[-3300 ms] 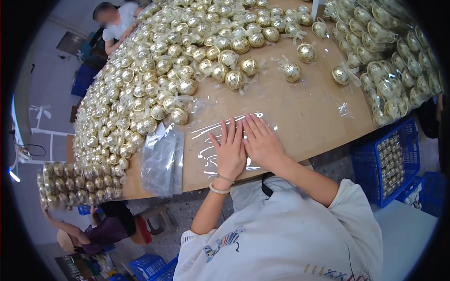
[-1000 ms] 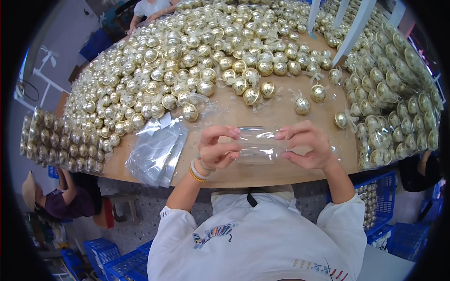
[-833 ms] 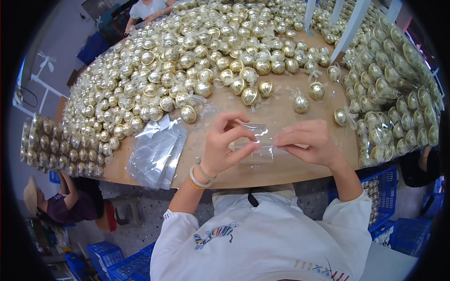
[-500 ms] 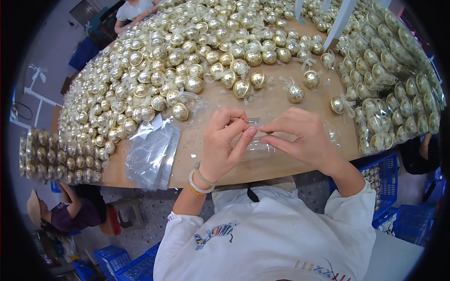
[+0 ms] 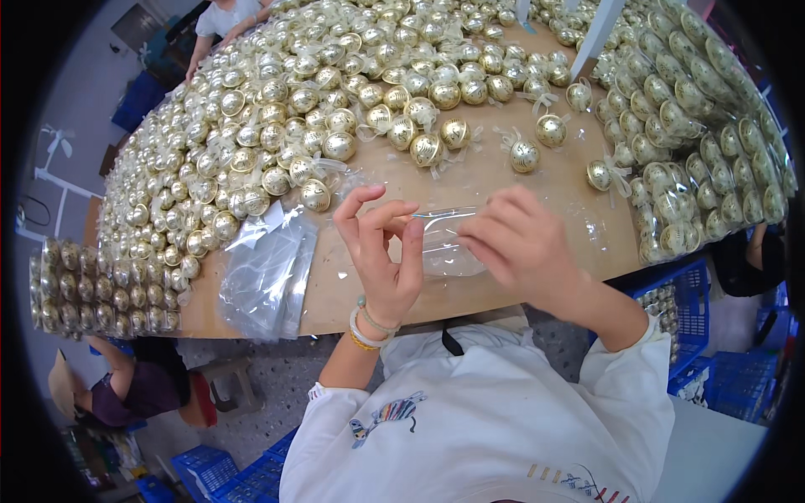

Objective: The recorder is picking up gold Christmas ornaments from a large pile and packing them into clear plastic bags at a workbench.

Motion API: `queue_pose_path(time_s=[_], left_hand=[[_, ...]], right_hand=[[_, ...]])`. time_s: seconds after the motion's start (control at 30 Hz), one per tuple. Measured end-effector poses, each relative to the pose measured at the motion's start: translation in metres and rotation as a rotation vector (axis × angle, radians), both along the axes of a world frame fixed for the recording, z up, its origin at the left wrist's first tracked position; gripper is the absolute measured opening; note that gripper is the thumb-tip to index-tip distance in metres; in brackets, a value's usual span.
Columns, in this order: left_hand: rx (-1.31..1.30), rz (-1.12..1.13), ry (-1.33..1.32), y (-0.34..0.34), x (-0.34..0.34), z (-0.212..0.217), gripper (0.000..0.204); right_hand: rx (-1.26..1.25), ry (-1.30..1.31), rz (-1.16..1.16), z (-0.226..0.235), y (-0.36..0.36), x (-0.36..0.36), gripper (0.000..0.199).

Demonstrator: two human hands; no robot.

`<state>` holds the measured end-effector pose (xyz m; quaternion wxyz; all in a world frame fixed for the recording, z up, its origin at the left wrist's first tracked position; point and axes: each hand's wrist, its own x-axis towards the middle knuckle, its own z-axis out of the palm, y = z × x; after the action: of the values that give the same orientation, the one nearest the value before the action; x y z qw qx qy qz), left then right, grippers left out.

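A clear plastic box (image 5: pixel 449 261), a thin folded packaging piece, is between my two hands above the near edge of the table. My left hand (image 5: pixel 384 251) holds its left edge between thumb and finger, with the other fingers raised and loosely curled. Around the right side of the plastic, my right hand (image 5: pixel 520 247) has its fingertips drawn together; they are slightly blurred. Beyond my hands lie loose gold ball ornaments (image 5: pixel 426 149) with pale ribbons, one of them a single ornament (image 5: pixel 524 156). A stack of flat clear plastic sheets (image 5: pixel 267 281) rests left of my left hand.
A large heap of gold ornaments (image 5: pixel 251 151) covers the table's left and far side. Packed clear boxes of ornaments stand at the right (image 5: pixel 704 193) and left (image 5: pixel 101 289). A white post (image 5: pixel 597 38) rises at the far right. Other people sit around the table; blue crates (image 5: pixel 692 314) stand below.
My hands have moved apart, showing more of the clear plastic box between them. My left fingers have lifted and opened out somewhat. The view has shifted slightly.
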<state>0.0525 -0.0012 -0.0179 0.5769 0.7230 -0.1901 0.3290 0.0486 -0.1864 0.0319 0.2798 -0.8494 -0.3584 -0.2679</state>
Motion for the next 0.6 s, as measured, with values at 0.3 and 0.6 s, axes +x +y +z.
queue_pose_path(time_s=[0.3,0.6], left_hand=[[0.385,-0.156,-0.208,0.017,-0.005,0.004,0.013],[0.474,-0.336,-0.290,0.029,-0.005,-0.001,0.039]], right_hand=[[0.061,0.461,0.154,0.011,-0.015,0.005,0.019],[0.042,0.074,0.310,-0.029,-0.038,-0.006,0.043]])
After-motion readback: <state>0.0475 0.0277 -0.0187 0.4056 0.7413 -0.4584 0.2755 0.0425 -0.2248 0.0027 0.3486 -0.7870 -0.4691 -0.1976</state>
